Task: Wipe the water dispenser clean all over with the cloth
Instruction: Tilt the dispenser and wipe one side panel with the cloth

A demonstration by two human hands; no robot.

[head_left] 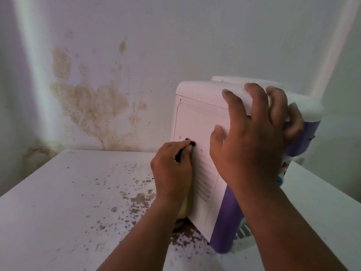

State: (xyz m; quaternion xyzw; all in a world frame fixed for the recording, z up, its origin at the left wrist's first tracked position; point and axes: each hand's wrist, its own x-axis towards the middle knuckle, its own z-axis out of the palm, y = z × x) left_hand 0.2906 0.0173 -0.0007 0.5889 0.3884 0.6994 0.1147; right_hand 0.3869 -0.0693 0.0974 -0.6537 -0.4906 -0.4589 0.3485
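The water dispenser [197,122], white with purple front trim, stands tilted on a white table, its vented side panel facing me. My left hand [172,169] is curled and pressed against that panel. It grips what looks like the cloth, of which only a small dark bit [192,143] shows between the fingers. A pale yellow piece [184,209] shows under my left wrist, and I cannot tell whether it belongs to the cloth. My right hand [252,145] grips the dispenser's top edge, fingers spread and hooked over it.
The table [68,202] is strewn with brown dirt specks [140,198], thickest near the dispenser's base. A brown-stained wall [91,106] stands close behind. The dispenser's white drip grille [244,231] shows low at the front.
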